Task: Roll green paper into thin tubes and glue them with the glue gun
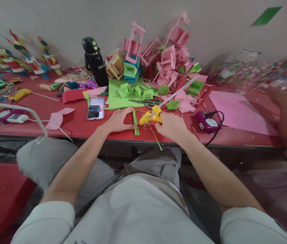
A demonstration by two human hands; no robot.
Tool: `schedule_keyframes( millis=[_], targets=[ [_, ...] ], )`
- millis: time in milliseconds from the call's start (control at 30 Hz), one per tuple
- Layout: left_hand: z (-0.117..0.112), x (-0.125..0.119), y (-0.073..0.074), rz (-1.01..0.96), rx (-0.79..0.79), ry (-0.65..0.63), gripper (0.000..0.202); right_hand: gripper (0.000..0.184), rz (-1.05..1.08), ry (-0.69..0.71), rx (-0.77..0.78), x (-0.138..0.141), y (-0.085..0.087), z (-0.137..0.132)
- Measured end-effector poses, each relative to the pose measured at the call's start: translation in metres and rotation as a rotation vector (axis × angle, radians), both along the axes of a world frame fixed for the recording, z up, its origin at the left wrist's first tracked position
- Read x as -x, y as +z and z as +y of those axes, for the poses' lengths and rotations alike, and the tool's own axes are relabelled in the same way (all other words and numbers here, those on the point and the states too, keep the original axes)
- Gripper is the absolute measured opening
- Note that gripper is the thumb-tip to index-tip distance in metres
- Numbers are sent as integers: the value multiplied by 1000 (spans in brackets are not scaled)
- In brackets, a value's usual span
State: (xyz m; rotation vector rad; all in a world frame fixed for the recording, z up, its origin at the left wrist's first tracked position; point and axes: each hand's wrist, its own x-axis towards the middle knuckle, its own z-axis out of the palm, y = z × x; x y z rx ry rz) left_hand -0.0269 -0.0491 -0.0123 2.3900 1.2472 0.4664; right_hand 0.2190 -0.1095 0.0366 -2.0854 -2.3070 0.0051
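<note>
From the head camera, the left hand (119, 120) lies flat on the red tabletop (82, 123), fingers stretched out and close together, their tips touching a green paper strip (135, 123) near the front edge. The right hand (170, 126) has its fingers clamped around a yellow glue gun (150, 116) (nozzle just beside the strip), with scissors (152, 101) and a phone (95, 107) lying farther back.

Red table (82, 124) carries phone (95, 107), scissors (151, 101), pink sheet (237, 113), green strip (135, 122).
</note>
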Motion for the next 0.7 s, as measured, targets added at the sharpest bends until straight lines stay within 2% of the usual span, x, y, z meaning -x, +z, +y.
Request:
schedule_keyframes(
  millis=[300, 500, 700],
  targets=[
    [3, 1, -5, 12, -18, -4, 103, 30, 6, 39, 5, -7, -5, -12],
    [3, 1, -4, 2, -26, -6, 103, 31, -1, 48, 23, -7, -2, -20],
    [-1, -1, 0, -2, -30, -5, 101, 63, 128, 60, 29, -31, 3, -21]
  ],
)
